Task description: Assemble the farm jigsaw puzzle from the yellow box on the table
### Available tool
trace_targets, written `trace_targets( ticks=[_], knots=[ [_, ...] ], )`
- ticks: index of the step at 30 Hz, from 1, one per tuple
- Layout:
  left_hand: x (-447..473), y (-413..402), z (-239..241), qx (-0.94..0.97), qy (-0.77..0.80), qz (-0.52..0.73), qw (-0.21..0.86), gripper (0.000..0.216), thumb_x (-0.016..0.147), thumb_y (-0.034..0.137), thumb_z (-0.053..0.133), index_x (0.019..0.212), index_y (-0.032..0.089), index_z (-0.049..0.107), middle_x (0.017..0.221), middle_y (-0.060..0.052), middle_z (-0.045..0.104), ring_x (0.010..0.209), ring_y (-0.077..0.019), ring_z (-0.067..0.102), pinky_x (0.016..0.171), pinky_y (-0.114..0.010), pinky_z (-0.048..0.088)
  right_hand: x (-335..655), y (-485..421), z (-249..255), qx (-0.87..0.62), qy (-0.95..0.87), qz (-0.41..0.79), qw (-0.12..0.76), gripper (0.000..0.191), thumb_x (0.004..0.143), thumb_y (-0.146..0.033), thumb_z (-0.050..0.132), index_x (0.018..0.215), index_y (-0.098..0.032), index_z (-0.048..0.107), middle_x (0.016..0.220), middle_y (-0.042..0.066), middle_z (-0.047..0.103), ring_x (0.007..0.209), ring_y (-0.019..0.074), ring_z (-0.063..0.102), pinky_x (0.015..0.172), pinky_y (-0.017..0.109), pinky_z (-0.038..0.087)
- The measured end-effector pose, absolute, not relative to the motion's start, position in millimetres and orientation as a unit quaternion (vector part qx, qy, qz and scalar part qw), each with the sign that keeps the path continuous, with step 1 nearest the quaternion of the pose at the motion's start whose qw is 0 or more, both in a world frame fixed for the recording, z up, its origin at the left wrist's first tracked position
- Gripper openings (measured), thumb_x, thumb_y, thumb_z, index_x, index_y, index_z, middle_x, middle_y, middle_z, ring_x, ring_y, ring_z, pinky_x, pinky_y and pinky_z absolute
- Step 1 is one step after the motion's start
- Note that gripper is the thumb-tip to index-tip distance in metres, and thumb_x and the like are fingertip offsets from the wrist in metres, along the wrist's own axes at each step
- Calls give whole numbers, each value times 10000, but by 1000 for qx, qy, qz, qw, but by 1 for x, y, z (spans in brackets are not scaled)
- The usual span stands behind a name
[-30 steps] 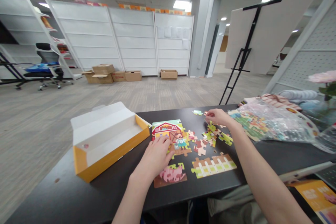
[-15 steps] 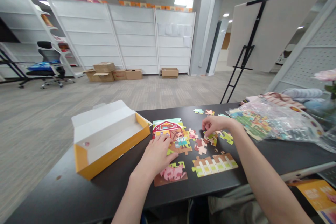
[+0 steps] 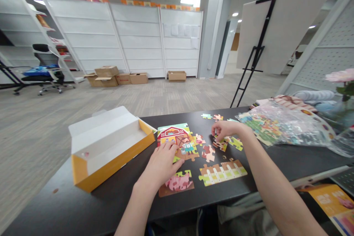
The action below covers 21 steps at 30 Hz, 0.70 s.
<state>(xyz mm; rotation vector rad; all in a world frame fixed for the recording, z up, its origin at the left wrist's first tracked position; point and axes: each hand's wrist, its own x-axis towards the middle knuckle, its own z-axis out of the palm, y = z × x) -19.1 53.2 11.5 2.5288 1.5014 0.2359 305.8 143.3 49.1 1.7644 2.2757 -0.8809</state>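
Observation:
My left hand (image 3: 163, 160) lies flat with fingers stretched over the lower left of a joined puzzle section (image 3: 173, 131), which shows a red barn and a figure. My right hand (image 3: 225, 129) is curled, its fingertips pinched at a farm-picture puzzle piece (image 3: 220, 145); the exact grip is partly hidden. Between the hands are a brown-and-white cow piece (image 3: 208, 153) and a pink-faced piece (image 3: 199, 139). A joined pig section (image 3: 178, 184) sits below my left hand. Nearer me on the right is a joined white-fence strip (image 3: 222, 172).
An open yellow box (image 3: 116, 167) with a white inside stands left on the black table (image 3: 124, 202). Loose pieces (image 3: 206, 116) lie at the far edge. A clear plastic bag (image 3: 287, 123) of printed pieces rests at the right, before rolled cloths (image 3: 313, 95).
The whole view has shifted slightly left. My left hand stays on the barn section, and my right hand remains at the same piece with hardly any movement.

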Motion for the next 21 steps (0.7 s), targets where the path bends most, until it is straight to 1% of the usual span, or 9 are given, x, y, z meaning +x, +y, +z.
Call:
trace_targets(
  ticks=[4, 6, 8, 11, 14, 17, 21],
  knots=[
    [-19, 53, 12, 852, 509, 74, 100, 358, 934, 458, 531, 1194, 222, 601, 1320, -107, 601, 1227, -313, 550, 997, -440, 456, 304, 140, 54, 608, 750, -250, 77, 376, 591, -325, 758, 936, -193, 692, 839, 26, 692, 732, 191, 633, 572, 260, 405],
    [-19, 54, 12, 850, 512, 69, 101, 359, 930, 457, 534, 1191, 220, 600, 1325, -110, 599, 1220, -316, 555, 997, -448, 456, 294, 133, 58, 603, 758, -233, 84, 405, 595, -395, 785, 933, -196, 683, 888, 41, 697, 752, 205, 643, 568, 272, 404],
    [-19, 54, 11, 849, 515, 67, 99, 361, 926, 461, 539, 1187, 218, 602, 1321, -111, 601, 1208, -317, 564, 996, -455, 457, 278, 122, 64, 592, 771, -217, 94, 494, 575, -509, 816, 935, -205, 669, 922, 52, 699, 780, 226, 651, 567, 285, 398],
    [-18, 53, 10, 850, 514, 72, 93, 367, 926, 466, 545, 1182, 210, 602, 1314, -111, 603, 1207, -313, 563, 1006, -457, 453, 249, 102, 70, 588, 779, -174, 132, 618, 491, -625, 852, 911, -217, 653, 904, 64, 701, 812, 271, 659, 570, 307, 386],
    [-18, 54, 9, 851, 513, 76, 88, 364, 923, 461, 549, 1176, 204, 601, 1316, -112, 603, 1205, -313, 560, 999, -462, 458, 227, 89, 74, 598, 770, -141, 171, 562, 486, -606, 868, 829, -215, 653, 842, 77, 692, 793, 298, 672, 568, 320, 389],
    [-17, 55, 8, 850, 513, 80, 85, 353, 923, 459, 549, 1166, 209, 600, 1312, -110, 606, 1192, -314, 563, 978, -460, 463, 221, 86, 74, 600, 767, -138, 181, 495, 499, -555, 876, 771, -211, 647, 806, 81, 685, 781, 308, 682, 565, 320, 394],
    [-18, 55, 8, 850, 513, 81, 92, 337, 922, 463, 555, 1151, 220, 600, 1299, -110, 611, 1198, -305, 557, 985, -437, 453, 227, 92, 70, 596, 764, -157, 188, 501, 496, -543, 867, 788, -214, 627, 839, 77, 690, 786, 298, 680, 545, 308, 379]
  ],
)
